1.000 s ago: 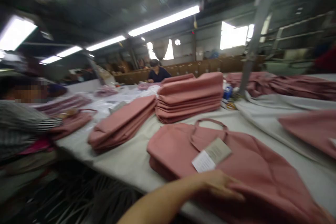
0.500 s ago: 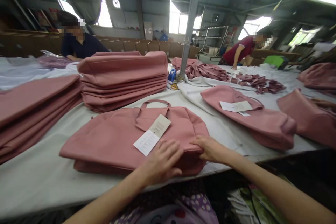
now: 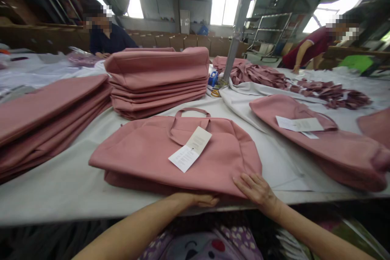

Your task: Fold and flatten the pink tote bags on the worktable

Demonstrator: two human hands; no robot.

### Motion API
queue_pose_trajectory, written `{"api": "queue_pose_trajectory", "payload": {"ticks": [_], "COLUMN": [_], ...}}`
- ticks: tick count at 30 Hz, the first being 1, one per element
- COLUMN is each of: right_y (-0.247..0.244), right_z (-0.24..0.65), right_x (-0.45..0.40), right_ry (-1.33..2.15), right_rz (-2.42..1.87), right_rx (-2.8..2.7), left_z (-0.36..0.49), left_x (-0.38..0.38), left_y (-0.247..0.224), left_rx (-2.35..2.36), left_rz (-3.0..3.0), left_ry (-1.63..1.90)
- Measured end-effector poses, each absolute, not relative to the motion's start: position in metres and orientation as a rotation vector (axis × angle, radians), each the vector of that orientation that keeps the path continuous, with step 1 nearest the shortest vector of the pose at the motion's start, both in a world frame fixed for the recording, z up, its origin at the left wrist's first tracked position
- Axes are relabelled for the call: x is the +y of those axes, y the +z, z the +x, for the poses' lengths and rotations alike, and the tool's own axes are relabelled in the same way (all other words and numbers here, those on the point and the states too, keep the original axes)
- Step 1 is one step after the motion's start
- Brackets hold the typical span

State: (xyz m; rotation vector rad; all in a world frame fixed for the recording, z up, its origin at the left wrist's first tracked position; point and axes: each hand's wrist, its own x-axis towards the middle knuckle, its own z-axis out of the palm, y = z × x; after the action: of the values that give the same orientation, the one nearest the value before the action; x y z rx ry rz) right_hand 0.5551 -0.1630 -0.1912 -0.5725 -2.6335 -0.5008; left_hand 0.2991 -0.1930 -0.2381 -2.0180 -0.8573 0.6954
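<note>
A pink handbag (image 3: 146,150) lies flat on the cloth-covered table, its handles (image 3: 195,112) toward the far side. A two-part paper tag (image 3: 190,150) rests on its face. My left hand (image 3: 202,199) is at the near edge of the bag, tucked below it with fingers curled; part of the hand is hidden. Over the near right corner lies my right hand (image 3: 257,191), its fingers on top of the material and its thumb out of sight, gripping that corner.
Stacked pink bags (image 3: 158,73) stand behind, with another pile (image 3: 51,118) at left. A second tagged bag (image 3: 304,138) lies at right. Beyond are a metal post (image 3: 239,24), a blue tape dispenser (image 3: 213,78), and pink straps (image 3: 332,93). Two people work across the table.
My left hand has moved from the bag's face to below its near edge. My right hand has shifted from the right side onto the near corner. The view has turned right.
</note>
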Motion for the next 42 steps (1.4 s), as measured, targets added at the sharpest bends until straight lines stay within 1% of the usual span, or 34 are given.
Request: {"api": "queue_pose_trajectory", "payload": {"ticks": [2, 4, 6, 8, 11, 13, 15, 16, 17, 20, 22, 26, 29, 33, 35, 36, 38, 40, 42], "right_y": [-0.205, -0.204, -0.193, -0.183, -0.187, -0.203, -0.222, -0.231, -0.237, -0.244, -0.24, -0.229, -0.223, -0.215, -0.211, -0.209, -0.206, -0.206, -0.208], "right_z": [0.559, 0.555, 0.543, 0.526, 0.507, 0.505, 0.51, 0.513, 0.515, 0.518, 0.515, 0.508, 0.503, 0.497, 0.495, 0.495, 0.496, 0.5, 0.504], "right_x": [-0.166, -0.168, -0.168, -0.168, -0.165, -0.161, -0.158, -0.158, -0.157, -0.159, -0.161, -0.165, -0.169, -0.175, -0.177, -0.176, -0.175, -0.173, -0.17], "right_ry": [-0.529, -0.431, -0.286, -0.225, -0.298, -0.33, -0.35, -0.367, -0.378, -0.365, -0.348, -0.348, -0.295, -0.238, -0.213, -0.196, -0.153, -0.107, -0.079], "right_rz": [-0.602, -0.681, -0.816, -0.966, -1.046, -1.024, -0.981, -0.963, -0.953, -0.963, -0.993, -1.051, -1.099, -1.164, -1.158, -1.147, -1.121, -1.089, -1.048], "right_rx": [-2.568, -2.622, -2.664, -2.642, -2.644, -2.686, -2.707, -2.701, -2.693, -2.655, -2.682, -2.823, -2.914, -2.95, -2.972, -2.986, -3.016, -3.043, -3.054], "left_z": [0.298, 0.298, 0.3, 0.304, 0.311, 0.315, 0.317, 0.317, 0.317, 0.313, 0.307, 0.292, 0.281, 0.249, 0.217, 0.197, 0.153, 0.11, 0.073], "left_x": [-0.191, -0.187, -0.184, -0.182, -0.181, -0.18, -0.179, -0.178, -0.178, -0.182, -0.19, -0.219, -0.244, -0.259, -0.249, -0.241, -0.222, -0.205, -0.197], "left_y": [-0.242, -0.245, -0.247, -0.245, -0.237, -0.23, -0.225, -0.223, -0.222, -0.218, -0.216, -0.214, -0.208, -0.172, -0.146, -0.135, -0.124, -0.131, -0.151], "left_rx": [-0.62, -0.427, -0.302, -0.243, -0.241, -0.36, -0.502, -0.546, -0.552, -0.549, -0.661, -1.037, -1.211, -1.281, -1.415, -1.5, -1.804, -2.253, -2.496], "left_rz": [-1.314, -0.749, -0.582, -0.816, -1.378, -2.021, -2.687, -2.923, -3.058, -3.193, -3.239, -3.238, -3.153, -2.999, -2.752, -2.58, -2.242, -1.881, -1.791], "left_ry": [0.848, 0.762, 0.6, 0.518, 0.498, 0.379, 0.177, 0.091, 0.045, -0.003, -0.088, -0.244, -0.471, -0.727, -0.839, -0.845, -0.596, -0.292, -0.175]}}
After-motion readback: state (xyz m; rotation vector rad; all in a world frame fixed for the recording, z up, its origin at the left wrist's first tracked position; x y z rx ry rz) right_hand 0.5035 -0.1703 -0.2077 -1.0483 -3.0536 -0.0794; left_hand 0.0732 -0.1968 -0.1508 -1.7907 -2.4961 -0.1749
